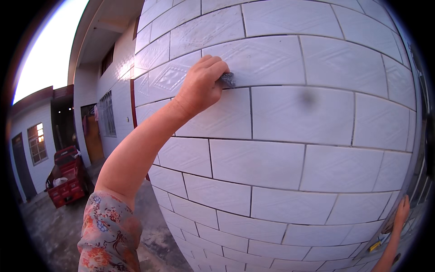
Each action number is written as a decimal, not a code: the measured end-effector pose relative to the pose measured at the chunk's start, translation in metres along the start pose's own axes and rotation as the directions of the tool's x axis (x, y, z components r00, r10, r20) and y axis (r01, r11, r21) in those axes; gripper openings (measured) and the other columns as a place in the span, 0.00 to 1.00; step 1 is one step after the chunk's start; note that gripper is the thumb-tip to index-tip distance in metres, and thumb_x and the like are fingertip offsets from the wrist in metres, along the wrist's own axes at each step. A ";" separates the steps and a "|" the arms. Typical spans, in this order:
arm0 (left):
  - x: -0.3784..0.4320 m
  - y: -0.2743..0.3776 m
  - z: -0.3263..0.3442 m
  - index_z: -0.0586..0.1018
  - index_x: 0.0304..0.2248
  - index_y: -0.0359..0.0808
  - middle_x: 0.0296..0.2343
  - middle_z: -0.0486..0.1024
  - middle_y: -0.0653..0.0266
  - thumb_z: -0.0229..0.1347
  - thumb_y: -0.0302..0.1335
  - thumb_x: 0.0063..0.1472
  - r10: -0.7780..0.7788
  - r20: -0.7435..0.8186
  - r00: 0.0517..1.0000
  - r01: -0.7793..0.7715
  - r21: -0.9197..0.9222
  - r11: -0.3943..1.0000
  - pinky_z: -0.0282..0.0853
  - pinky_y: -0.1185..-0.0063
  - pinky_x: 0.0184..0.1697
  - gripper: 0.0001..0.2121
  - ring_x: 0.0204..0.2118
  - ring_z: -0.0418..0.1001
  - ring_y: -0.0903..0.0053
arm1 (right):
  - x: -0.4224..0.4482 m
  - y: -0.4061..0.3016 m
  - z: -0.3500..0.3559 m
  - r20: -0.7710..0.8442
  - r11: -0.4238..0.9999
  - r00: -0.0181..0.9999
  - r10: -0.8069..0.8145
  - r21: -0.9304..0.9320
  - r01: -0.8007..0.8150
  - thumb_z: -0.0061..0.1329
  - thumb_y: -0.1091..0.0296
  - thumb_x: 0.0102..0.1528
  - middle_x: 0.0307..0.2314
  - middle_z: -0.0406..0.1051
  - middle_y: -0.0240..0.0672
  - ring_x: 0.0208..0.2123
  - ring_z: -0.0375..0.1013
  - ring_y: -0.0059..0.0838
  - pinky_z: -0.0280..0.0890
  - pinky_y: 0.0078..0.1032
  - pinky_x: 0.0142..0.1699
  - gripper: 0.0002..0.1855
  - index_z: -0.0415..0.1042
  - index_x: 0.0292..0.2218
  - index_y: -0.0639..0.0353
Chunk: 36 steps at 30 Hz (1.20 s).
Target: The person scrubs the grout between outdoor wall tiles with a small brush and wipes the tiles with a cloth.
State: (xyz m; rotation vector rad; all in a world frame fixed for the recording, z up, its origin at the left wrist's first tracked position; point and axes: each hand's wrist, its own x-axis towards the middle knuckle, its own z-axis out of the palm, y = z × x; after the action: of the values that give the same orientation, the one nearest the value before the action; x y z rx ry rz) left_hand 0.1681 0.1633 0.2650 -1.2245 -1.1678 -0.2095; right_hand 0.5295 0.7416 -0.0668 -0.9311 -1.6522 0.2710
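My left hand (pixel 203 83) is raised against a white tiled wall (pixel 302 115), at the end of a bare forearm and a floral sleeve. It grips a dark grey scouring pad (pixel 228 80), which looks like steel wool and is pressed to a tile near a dark joint. Raised diamond patterns mark the tiles. Far to the right and lower down, my right hand (pixel 402 210) is at the wall's edge, beside a grey frame (pixel 407 176). Its fingers are small and partly hidden, so its grip is unclear. A yellow-handled tool (pixel 375 246) lies below it.
At left, a red cargo tricycle (pixel 68 178) stands on the concrete yard (pixel 61 224). Behind it are a white building with a barred window (pixel 37 143) and a wooden door (pixel 92 139). Metal bars (pixel 423 180) show beyond the wall's right edge.
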 end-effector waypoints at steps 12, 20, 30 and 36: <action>0.009 0.002 0.006 0.69 0.23 0.32 0.21 0.68 0.58 0.46 0.12 0.38 0.052 -0.053 0.997 -0.050 0.034 0.998 0.62 0.72 0.31 0.09 0.28 0.66 0.62 | 0.001 0.007 0.002 -0.030 0.999 0.999 -0.037 -0.019 0.036 0.33 0.66 0.57 0.46 0.61 0.52 0.49 0.60 0.44 0.51 0.27 0.53 0.21 0.59 0.48 0.74; 0.041 -0.015 0.013 0.69 0.23 0.31 0.21 0.68 0.56 0.47 0.13 0.38 0.050 -0.210 0.976 -0.042 0.045 0.998 0.63 0.72 0.31 0.09 0.28 0.66 0.61 | -0.001 -0.017 0.002 -0.018 0.999 0.999 -0.034 -0.009 0.034 0.35 0.65 0.57 0.45 0.62 0.53 0.48 0.61 0.45 0.53 0.28 0.52 0.21 0.60 0.47 0.74; 0.050 0.009 0.022 0.68 0.21 0.32 0.21 0.67 0.60 0.46 0.12 0.36 0.101 -0.204 0.974 -0.096 0.034 0.995 0.62 0.72 0.30 0.09 0.28 0.64 0.63 | -0.004 -0.008 0.002 -0.069 0.998 0.995 -0.066 0.000 0.066 0.35 0.67 0.56 0.44 0.63 0.54 0.47 0.62 0.46 0.54 0.28 0.51 0.21 0.60 0.46 0.74; 0.019 0.027 0.027 0.68 0.22 0.32 0.20 0.65 0.60 0.47 0.12 0.36 0.116 -0.108 0.987 -0.119 -0.023 0.993 0.61 0.71 0.30 0.10 0.27 0.63 0.62 | -0.007 -0.014 -0.002 -0.035 0.998 0.998 -0.045 0.050 0.046 0.35 0.66 0.56 0.44 0.62 0.54 0.47 0.61 0.46 0.54 0.28 0.51 0.21 0.60 0.46 0.74</action>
State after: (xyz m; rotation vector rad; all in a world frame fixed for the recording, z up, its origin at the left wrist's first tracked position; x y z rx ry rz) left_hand 0.1795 0.2043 0.2601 -1.2887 -0.9998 -0.2016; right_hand 0.5250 0.7267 -0.0628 -0.8545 -1.6261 0.2636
